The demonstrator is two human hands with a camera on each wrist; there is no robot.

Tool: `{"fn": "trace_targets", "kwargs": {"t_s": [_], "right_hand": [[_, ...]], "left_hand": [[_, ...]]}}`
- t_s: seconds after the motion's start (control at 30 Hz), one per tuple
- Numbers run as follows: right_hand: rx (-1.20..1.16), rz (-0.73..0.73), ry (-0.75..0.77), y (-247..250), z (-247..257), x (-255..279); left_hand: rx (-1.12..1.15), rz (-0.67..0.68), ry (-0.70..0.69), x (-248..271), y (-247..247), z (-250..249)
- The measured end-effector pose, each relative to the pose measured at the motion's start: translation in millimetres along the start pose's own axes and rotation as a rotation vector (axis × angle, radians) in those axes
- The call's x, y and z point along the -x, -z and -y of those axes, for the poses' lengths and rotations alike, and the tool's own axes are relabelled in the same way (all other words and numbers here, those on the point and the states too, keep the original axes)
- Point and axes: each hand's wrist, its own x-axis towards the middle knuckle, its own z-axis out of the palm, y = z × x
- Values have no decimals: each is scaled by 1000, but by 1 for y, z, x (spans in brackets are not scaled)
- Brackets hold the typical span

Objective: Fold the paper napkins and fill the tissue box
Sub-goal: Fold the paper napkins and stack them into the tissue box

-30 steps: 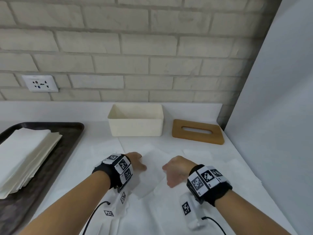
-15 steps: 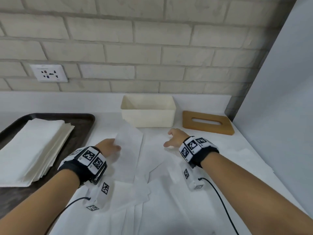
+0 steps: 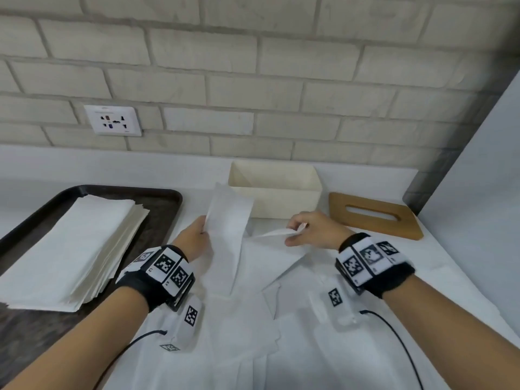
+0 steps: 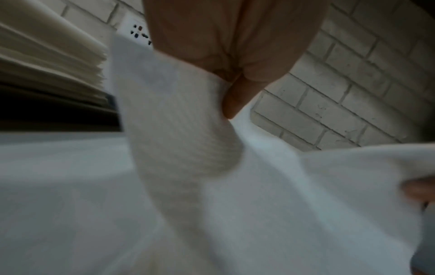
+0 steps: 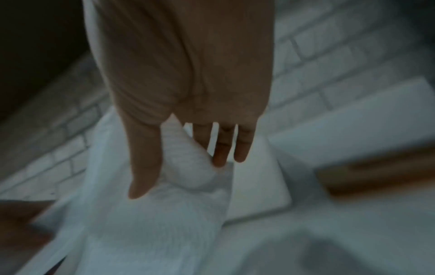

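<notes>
A white paper napkin (image 3: 229,220) is lifted off the counter in front of the cream tissue box (image 3: 281,199), which stands open at the top. My left hand (image 3: 197,235) pinches its left edge, thumb on top (image 4: 231,100); the sheet (image 4: 183,141) drapes down from it. My right hand (image 3: 304,230) pinches the napkin's right corner (image 3: 277,233) between thumb and fingers (image 5: 219,154), the paper (image 5: 186,167) bunched there. Several more napkins (image 3: 253,333) lie spread on the counter under my wrists.
A dark tray (image 3: 157,198) at the left holds a stack of flat napkins (image 3: 70,249). The wooden slotted lid (image 3: 374,215) lies right of the box. A brick wall with a socket (image 3: 114,121) is behind, a grey panel (image 3: 478,192) at the right.
Both hands have moved away from me toward the box and apart, lifting the napkin between them. The right hand has closed on the napkin's right corner.
</notes>
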Motion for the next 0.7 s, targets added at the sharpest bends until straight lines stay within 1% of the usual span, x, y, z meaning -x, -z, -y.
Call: {"fn": "trace_targets", "kwargs": {"t_s": [0.07, 0.17, 0.27, 0.33, 0.4, 0.47, 0.5, 0.63, 0.7], "right_hand": [[11, 73, 60, 21, 11, 19], [-83, 197, 64, 53, 29, 47], [-207, 300, 82, 77, 35, 68], [-304, 357, 73, 86, 34, 75], [-335, 335, 58, 90, 31, 74], [-289, 275, 20, 87, 27, 68], [-250, 245, -7, 83, 24, 63], [-65, 198, -67, 68, 7, 47], [-32, 181, -92, 61, 0, 43]], "left_hand": [[53, 38, -18, -3, -2, -8], [86, 125, -69, -4, -11, -26], [53, 110, -133, -8, -18, -40], [28, 121, -128, -4, -21, -48], [80, 224, -109, 6, -28, -59], [189, 341, -73, 22, -39, -70], [242, 378, -58, 30, -44, -75], [392, 453, -5, 46, -64, -84], [455, 481, 55, 48, -69, -81]]}}
